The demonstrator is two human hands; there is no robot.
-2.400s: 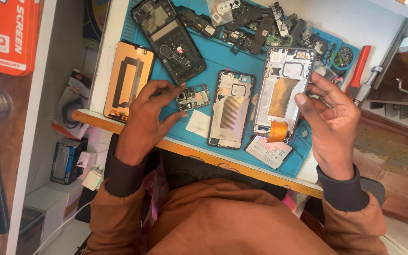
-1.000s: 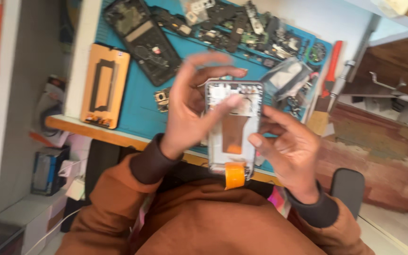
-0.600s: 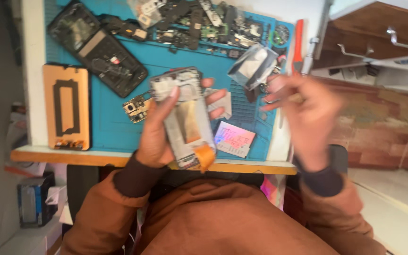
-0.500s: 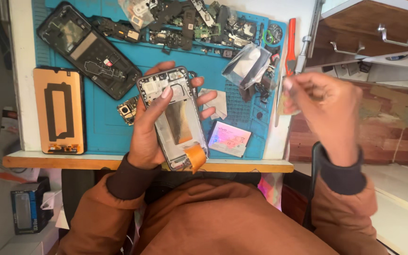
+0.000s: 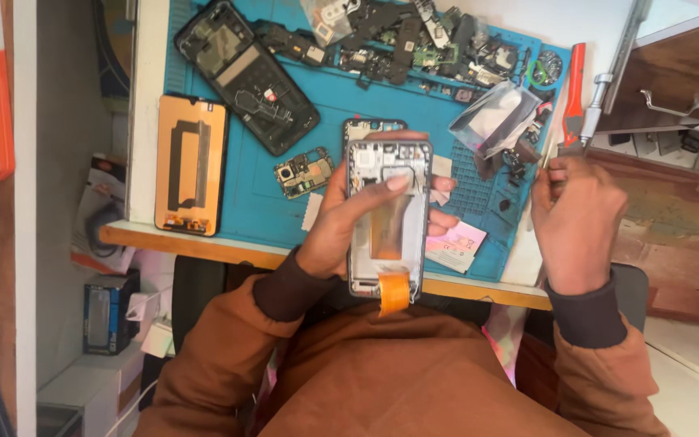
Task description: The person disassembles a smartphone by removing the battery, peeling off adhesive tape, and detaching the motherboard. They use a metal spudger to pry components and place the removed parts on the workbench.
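**Opened phone in hand, parts spread on mat**

The left hand (image 5: 349, 222) is wrapped around a phone frame (image 5: 387, 218), thumb laid across its upper middle and fingers showing at its right edge. The frame is held face-up above the bench's near edge, stripped of its back. An orange flex tab (image 5: 394, 291) hangs from its lower end. A second frame (image 5: 370, 128) lies on the mat just behind it, mostly hidden.

The right hand (image 5: 578, 222) is closed at the right edge of the mat, fingertips pinched around something small; what it holds cannot be made out. A red-handled tool (image 5: 574, 93) lies just beyond it.

The blue mat (image 5: 260, 206) carries a small circuit board (image 5: 304, 171) near the left hand, a black phone shell (image 5: 244, 73) further up-left, a clear bag (image 5: 493, 117) up-right and a heap of loose parts (image 5: 414, 36) along the far edge. An orange-backed screen panel (image 5: 191, 166) rests half off the mat's left side. A pink card (image 5: 456, 244) lies by the near edge.

Judged progress: disassembly looks well advanced, with board and shell already out. The held frame remains bare, so fitting or refitting appears outstanding.
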